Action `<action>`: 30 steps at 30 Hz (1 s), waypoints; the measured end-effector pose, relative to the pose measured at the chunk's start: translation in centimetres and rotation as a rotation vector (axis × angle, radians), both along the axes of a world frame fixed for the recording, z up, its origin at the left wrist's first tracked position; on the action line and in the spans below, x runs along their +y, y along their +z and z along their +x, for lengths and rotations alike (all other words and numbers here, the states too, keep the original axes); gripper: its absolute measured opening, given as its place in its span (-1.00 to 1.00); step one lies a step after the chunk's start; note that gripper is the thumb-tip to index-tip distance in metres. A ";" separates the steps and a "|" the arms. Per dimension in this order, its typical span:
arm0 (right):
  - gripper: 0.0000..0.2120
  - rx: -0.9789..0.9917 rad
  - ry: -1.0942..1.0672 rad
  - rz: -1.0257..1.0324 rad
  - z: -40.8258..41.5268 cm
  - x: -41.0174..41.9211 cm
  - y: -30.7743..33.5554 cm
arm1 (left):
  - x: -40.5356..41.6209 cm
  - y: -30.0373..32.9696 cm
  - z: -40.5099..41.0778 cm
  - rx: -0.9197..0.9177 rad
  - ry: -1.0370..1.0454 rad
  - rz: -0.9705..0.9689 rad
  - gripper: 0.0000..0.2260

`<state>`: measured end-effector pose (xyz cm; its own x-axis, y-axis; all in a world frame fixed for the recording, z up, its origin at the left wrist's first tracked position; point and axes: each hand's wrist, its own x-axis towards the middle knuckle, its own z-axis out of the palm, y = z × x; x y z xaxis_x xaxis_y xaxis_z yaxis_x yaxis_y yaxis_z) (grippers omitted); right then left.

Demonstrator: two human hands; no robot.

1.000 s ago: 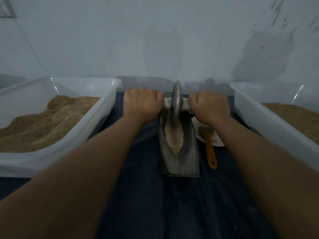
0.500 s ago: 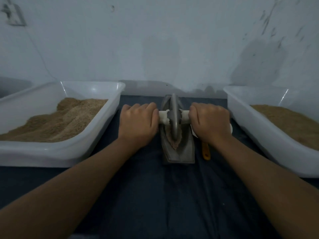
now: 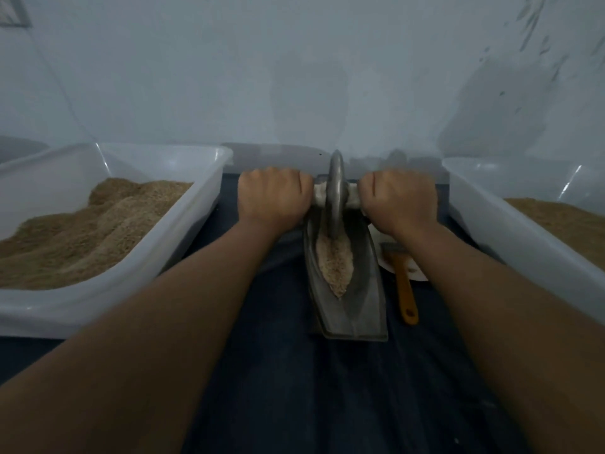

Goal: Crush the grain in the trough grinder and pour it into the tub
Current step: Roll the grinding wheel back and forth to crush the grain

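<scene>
Left to right: left tub [image 3: 183,231] heaped with grain, left hand [image 3: 273,194] fisted on the axle [image 3: 320,194], grinding wheel [image 3: 336,194] upright at the trough grinder's [image 3: 363,299] far end, centre frame, crushed grain [image 3: 334,263] in it, right hand [image 3: 400,198] fisted likewise, brush [image 3: 404,286], right tub [image 3: 510,231].

Both bare forearms reach forward from the near corners of the view, converging toward twelve o'clock. The left hand [image 3: 273,196] sits at about eleven o'clock, knuckles up, back of the hand toward the camera, fingers curled down and round the pale axle handle [image 3: 320,194] it grips. The right hand [image 3: 400,200] sits at about one o'clock in the same pose, fisted round the other end of that handle. The wrists are nearly straight, in line with the forearms. The two fists are level with each other and apart.
</scene>
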<state>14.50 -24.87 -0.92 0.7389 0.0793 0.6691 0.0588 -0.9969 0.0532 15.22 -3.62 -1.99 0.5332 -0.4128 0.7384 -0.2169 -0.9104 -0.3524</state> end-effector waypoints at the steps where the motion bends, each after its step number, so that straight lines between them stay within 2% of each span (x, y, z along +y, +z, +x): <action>1: -0.59 -0.004 -0.008 0.007 0.1 -0.2 -0.2 | -0.2 0.2 0.2 0.009 -0.009 0.007 -0.75; 6: -0.49 0.016 -0.018 -0.094 -2.5 -0.1 -0.9 | 0.3 -0.1 -1.7 0.066 0.040 -0.005 -0.75; 9: -0.55 -0.022 -0.009 -0.052 -5.2 0.5 -0.6 | 0.3 -0.3 -3.9 0.183 0.062 -0.191 -0.70; 11: -0.58 -0.070 0.070 0.010 -7.1 0.5 -0.8 | 0.6 -0.8 -5.9 0.159 0.018 -0.300 -0.69; 13: -0.60 -0.139 0.120 0.021 -8.7 0.1 -1.2 | 1.0 -1.1 -7.7 0.102 -0.066 -0.322 -0.70; 19: -0.58 -0.147 0.096 0.066 -9.0 -0.1 -1.9 | 0.5 -0.9 -7.8 0.045 -0.063 -0.286 -0.68; 22: -0.55 -0.141 0.044 0.041 -6.9 0.0 -1.4 | 0.6 -0.8 -5.4 0.091 -0.023 -0.202 -0.70; 25: -0.51 0.000 0.006 -0.095 -3.3 0.3 -0.1 | 0.5 -0.4 -2.4 0.207 0.058 -0.071 -0.79; 28: -0.51 0.094 0.042 -0.015 -0.3 0.6 2.0 | 0.5 0.1 0.6 0.321 0.097 -0.155 -0.81; 30: -0.53 0.117 0.062 -0.091 0.7 0.7 2.5 | 0.4 0.4 1.4 0.330 0.090 -0.141 -0.81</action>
